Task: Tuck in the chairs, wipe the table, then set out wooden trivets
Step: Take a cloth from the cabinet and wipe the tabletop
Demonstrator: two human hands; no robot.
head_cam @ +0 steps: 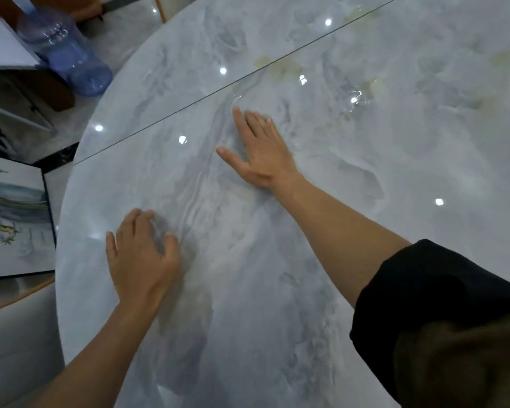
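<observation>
A round grey marble table (365, 178) fills most of the view, under a clear plastic cover whose straight edge (189, 113) runs diagonally from lower left to upper right. A wrinkle in the cover (198, 184) runs between my hands. My right hand (259, 151) lies flat on the cover, fingers spread, holding nothing. My left hand (142, 257) presses on the cover nearer the table's left edge, fingers slightly curled, nothing in it. No chair, cloth or trivet is clearly in view.
A blue water jug (68, 51) lies on the floor at the upper left beside a white board (3, 45). A framed picture (15, 219) leans at the left. A pale padded seat edge (9, 334) shows at the lower left. Yellowish stains (277, 66) mark the far tabletop.
</observation>
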